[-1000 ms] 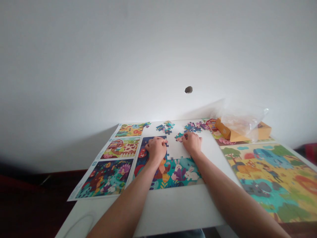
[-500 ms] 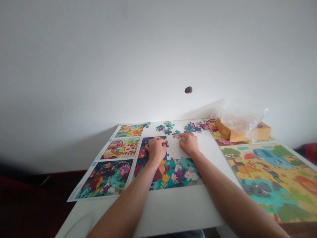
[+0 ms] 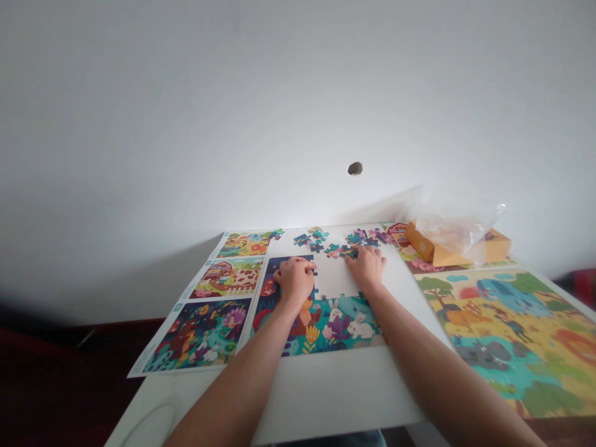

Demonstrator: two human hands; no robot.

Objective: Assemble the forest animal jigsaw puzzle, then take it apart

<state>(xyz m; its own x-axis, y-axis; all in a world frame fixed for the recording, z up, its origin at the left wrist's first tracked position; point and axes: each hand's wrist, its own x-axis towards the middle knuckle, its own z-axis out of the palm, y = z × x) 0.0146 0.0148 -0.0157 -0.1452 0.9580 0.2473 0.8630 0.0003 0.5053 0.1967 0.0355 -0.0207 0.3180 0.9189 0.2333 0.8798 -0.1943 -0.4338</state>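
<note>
Jigsaw puzzle (image 3: pixel 335 326), long axis crosswise

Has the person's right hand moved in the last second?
Yes, rightward: the right hand now sits further right of the wall's dark spot.

The left hand (image 3: pixel 294 280) hides part of the half-built jigsaw puzzle (image 3: pixel 335 326) at lower centre, and the right hand (image 3: pixel 366 268) covers some of the loose pieces (image 3: pixel 358 238) at top centre, too small to read and hiding whether it grips one. At right, a clear plastic bag (image 3: pixel 454 226) veils an orange box (image 3: pixel 496 246), and the frame's edge cuts off a large puzzle (image 3: pixel 512 335).
</note>
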